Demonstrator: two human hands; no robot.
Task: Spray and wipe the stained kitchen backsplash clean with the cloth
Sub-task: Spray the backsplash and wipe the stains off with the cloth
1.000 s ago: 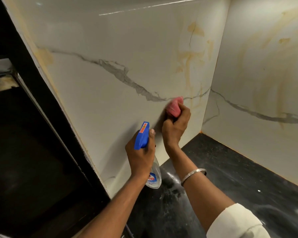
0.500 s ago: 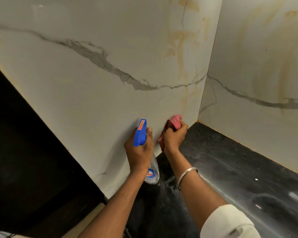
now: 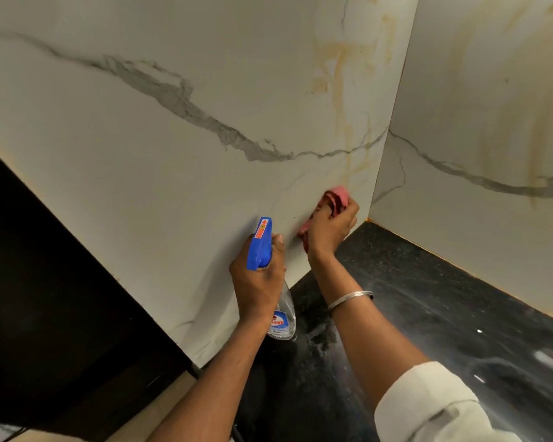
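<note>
The white marble-look backsplash (image 3: 179, 193) fills the left and middle, with a grey vein and yellow-brown stains (image 3: 342, 78) running down near the corner. My right hand (image 3: 331, 231) grips a bunched pink-red cloth (image 3: 337, 197) and presses it against the backsplash just left of the corner, low near the counter. My left hand (image 3: 257, 282) grips a clear spray bottle (image 3: 280, 317) by its neck; the blue trigger head (image 3: 260, 244) points up at the wall beside the cloth.
A second marble panel (image 3: 492, 154) with streaky yellow stains forms the right wall of the corner. The black speckled countertop (image 3: 428, 307) lies below, wet-looking near the bottle. A dark opening (image 3: 45, 298) lies to the left of the backsplash edge.
The cloth went from the grey vein down to the counter edge, then slightly up and right toward the corner. The left hand with the bottle has stayed about where it was.
</note>
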